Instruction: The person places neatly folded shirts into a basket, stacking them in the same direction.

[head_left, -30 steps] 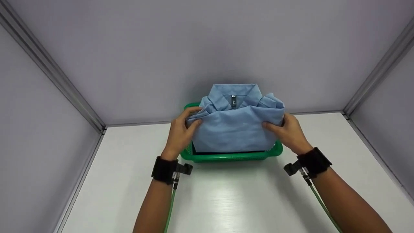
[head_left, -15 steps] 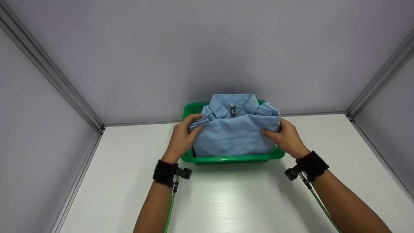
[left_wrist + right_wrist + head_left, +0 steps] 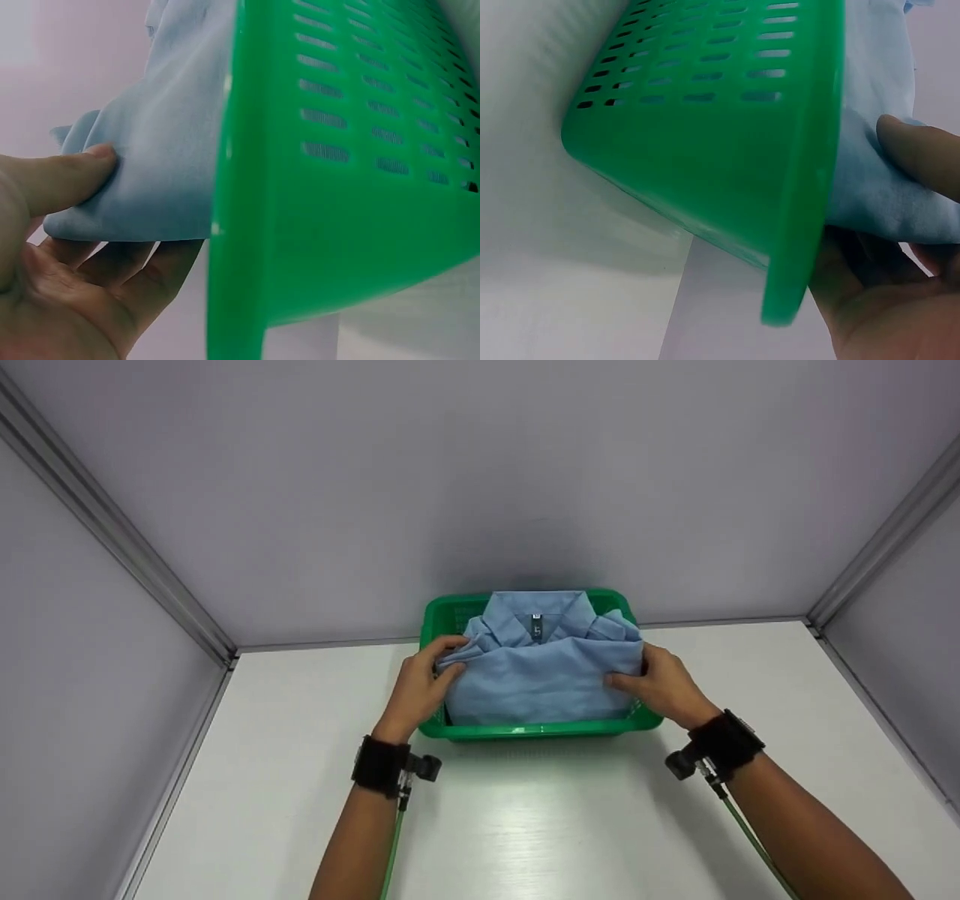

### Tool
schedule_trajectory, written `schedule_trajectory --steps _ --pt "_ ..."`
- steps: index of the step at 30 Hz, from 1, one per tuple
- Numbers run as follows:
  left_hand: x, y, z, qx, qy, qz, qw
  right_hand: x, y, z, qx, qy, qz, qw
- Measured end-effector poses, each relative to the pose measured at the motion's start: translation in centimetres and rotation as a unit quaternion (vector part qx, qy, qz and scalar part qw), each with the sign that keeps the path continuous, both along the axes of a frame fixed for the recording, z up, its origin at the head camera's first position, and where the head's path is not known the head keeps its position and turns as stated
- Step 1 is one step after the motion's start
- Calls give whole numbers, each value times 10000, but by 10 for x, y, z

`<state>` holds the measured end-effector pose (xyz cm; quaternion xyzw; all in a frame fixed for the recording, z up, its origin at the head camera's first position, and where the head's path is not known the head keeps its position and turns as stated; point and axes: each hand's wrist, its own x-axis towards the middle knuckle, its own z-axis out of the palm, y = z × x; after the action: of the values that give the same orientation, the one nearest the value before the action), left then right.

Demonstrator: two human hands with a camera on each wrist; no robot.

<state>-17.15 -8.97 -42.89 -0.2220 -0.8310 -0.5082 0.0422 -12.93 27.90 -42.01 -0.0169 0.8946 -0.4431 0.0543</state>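
A folded light blue shirt [image 3: 540, 679], collar toward the back wall and a dark label inside the neck, sits partly down in a green plastic basket [image 3: 551, 730]. My left hand [image 3: 418, 690] grips its left edge, thumb on the near face and fingers behind. On the other side, my right hand [image 3: 667, 686] pinches the right edge the same way. In the left wrist view the shirt [image 3: 161, 150] stands above the basket's rim [image 3: 236, 195]. The right wrist view has the thumb [image 3: 922, 154] pressed on the cloth. The shirt's lower part is hidden inside the basket.
The basket stands on a white table [image 3: 517, 825], near the grey back wall [image 3: 525, 480]. Side walls with metal corner strips rise at left and right. Each wrist wears a black strap [image 3: 381, 765] with a small camera and a green cable.
Both hands have lowered the shirt further into the basket. The collar now sits lower, and more of the basket's back rim shows. The grip on both edges is unchanged.
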Motion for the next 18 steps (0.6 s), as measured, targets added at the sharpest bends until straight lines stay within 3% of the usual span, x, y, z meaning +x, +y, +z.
schedule_trajectory --steps 9,14,18 --pt "4 0 -6 -49 -49 59 10000 0 2 1 -131 -101 370 9992" --pt "5 -1 -7 109 -410 209 9989 -4 -2 2 -106 -118 505 9986" --pt "7 -1 -7 149 -778 273 9965 -7 -3 2 -214 -384 610 9972"
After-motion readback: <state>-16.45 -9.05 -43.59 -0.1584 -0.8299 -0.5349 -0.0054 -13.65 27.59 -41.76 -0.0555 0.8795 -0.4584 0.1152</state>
